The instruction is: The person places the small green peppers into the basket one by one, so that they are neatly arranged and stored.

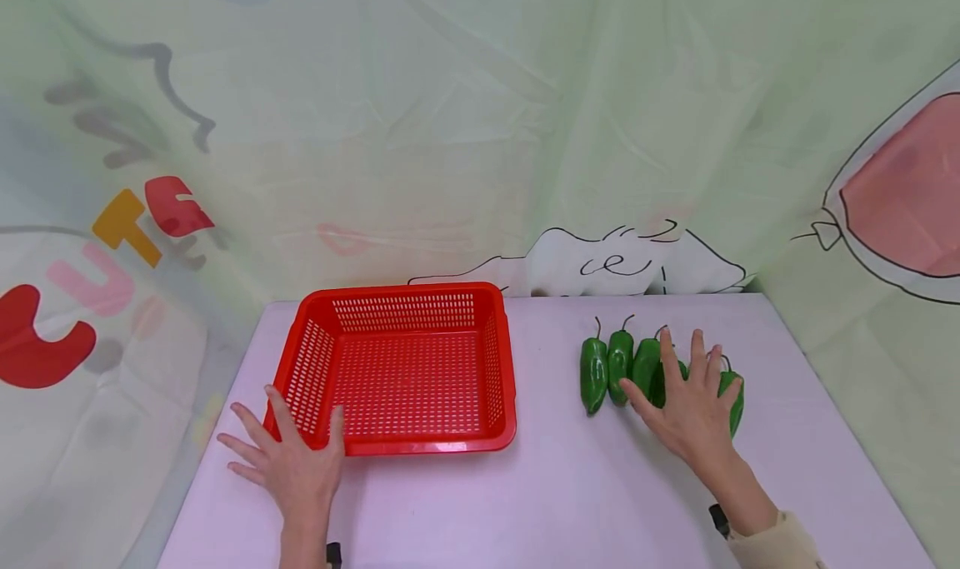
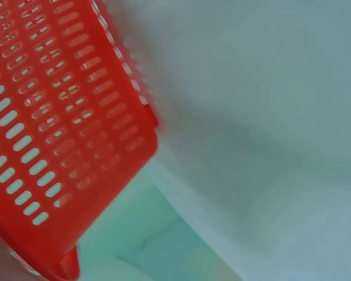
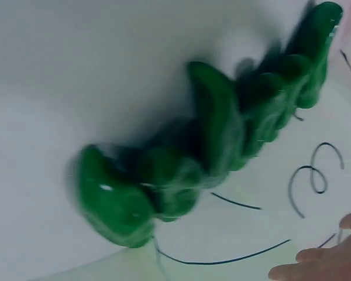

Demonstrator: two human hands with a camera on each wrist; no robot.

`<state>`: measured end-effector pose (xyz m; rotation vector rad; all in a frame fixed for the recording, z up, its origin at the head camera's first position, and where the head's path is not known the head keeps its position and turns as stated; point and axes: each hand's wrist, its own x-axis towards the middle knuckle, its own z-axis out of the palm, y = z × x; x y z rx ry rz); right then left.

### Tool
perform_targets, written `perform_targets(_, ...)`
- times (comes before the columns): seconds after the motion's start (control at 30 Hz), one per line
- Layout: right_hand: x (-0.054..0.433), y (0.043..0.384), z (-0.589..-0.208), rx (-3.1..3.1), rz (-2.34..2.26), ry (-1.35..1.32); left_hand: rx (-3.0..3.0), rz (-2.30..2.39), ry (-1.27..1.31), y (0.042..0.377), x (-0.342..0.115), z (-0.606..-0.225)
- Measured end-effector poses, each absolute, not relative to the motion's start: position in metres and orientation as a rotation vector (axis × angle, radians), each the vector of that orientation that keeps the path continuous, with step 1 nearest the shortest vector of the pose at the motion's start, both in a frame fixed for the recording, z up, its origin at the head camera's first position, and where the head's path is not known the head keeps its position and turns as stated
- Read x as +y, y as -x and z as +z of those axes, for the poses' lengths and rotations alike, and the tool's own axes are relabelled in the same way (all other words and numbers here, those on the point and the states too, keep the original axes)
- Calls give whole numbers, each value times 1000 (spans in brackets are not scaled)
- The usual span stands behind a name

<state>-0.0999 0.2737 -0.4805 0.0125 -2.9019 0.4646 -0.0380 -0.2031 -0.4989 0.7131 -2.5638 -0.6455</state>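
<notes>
A red plastic basket (image 1: 405,381) with slotted walls stands on the left part of the table. My left hand (image 1: 294,473) has its fingers spread at the basket's front left corner, overlapping the rim in the head view. In the left wrist view the slotted basket wall (image 2: 76,117) fills the upper left. Several glossy green peppers (image 1: 593,375) with thin stems lie in a row at the right. Over that row is my right hand (image 1: 693,406), fingers spread and straight, hiding some of them. The right wrist view shows the peppers (image 3: 216,120) close together, with fingers (image 3: 324,260) at the lower right corner.
The pale table (image 1: 555,502) spreads between the basket and the peppers and in front of both. Behind and at both sides hangs a printed curtain (image 1: 450,136) with letters and a balloon drawing, its lower part meeting the table's back edge.
</notes>
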Motion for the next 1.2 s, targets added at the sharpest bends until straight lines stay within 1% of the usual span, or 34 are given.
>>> perform_targets(0.3, 297, 99, -489, -2885, 517, 49, -2566, -688, -685, 33, -216, -507)
perform_targets(0.6, 319, 95, -493, -2876, 576, 140, -2570, -634, -530, 29, -226, -516)
perform_targets(0.83, 336, 95, -503, -2872, 620, 209, -2509, -656, -409, 30, -230, -521)
perform_targets(1.2, 354, 95, -512, -2940, 873, 409, -2470, -750, -409, 29, -229, -522)
